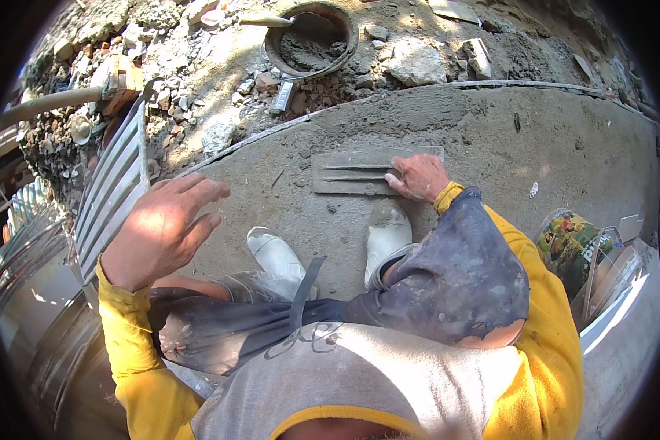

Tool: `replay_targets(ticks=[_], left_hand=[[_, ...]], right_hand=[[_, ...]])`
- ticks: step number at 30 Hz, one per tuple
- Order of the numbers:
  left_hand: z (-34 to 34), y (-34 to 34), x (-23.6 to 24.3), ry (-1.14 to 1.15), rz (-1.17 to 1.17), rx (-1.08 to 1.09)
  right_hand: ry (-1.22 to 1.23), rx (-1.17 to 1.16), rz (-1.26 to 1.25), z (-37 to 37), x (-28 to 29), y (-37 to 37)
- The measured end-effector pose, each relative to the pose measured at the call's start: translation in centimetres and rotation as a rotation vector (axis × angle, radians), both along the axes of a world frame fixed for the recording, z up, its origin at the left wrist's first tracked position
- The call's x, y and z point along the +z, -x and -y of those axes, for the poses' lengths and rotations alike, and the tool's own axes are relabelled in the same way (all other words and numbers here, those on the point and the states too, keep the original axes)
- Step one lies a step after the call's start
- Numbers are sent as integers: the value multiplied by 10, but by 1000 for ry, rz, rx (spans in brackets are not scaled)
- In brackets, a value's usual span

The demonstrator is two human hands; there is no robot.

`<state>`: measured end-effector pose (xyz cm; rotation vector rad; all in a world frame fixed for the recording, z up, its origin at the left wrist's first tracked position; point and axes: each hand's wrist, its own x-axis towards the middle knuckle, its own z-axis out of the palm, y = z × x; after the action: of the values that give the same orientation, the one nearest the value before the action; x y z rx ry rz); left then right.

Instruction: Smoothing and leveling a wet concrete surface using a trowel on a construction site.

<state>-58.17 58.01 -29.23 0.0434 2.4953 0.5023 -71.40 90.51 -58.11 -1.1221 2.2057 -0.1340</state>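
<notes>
Holding a Grey Float Flat on Rough Concrete

We see the right hand [422, 178] clamped on the right part of a long grey float [341, 163], thumb and fingers curled over its ridged upper face. The float lies flat on a strip of grey concrete [535, 147], just ahead of two white boots [275, 253], its length running roughly from left to right.

We find the left hand [161, 227] holding nothing: its fingers reach forward, slightly bent, with the thumb set apart from them. It hangs beside a slatted metal rack [121, 180] in our view; whether the two touch, we cannot tell.

Beyond the strip's curved edge we make out broken rubble [418, 62] and a round bucket [352, 44] with grey mix inside. A pale handle [266, 21] lies across its rim. To the far left a wooden shaft [51, 105] juts in, and at the right we notice a colourful printed container [567, 246].
</notes>
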Motion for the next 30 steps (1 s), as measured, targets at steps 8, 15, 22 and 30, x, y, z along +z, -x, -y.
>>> replay_targets(ticks=[8,15,22,30], left_hand=[[0,6,-4,-29,12,-42],[3,8,-9,-10,28,-26],[-1,8,-8,9,9,-6],[-4,13,-17,-32,77,-66]], right_hand=[[-29,-59,9,0,5,14],[-27,-382,-54,-25,11,24],[-36,-707,-177,-106,-4,5],[-95,-1199,-431,-153,-17,27]])
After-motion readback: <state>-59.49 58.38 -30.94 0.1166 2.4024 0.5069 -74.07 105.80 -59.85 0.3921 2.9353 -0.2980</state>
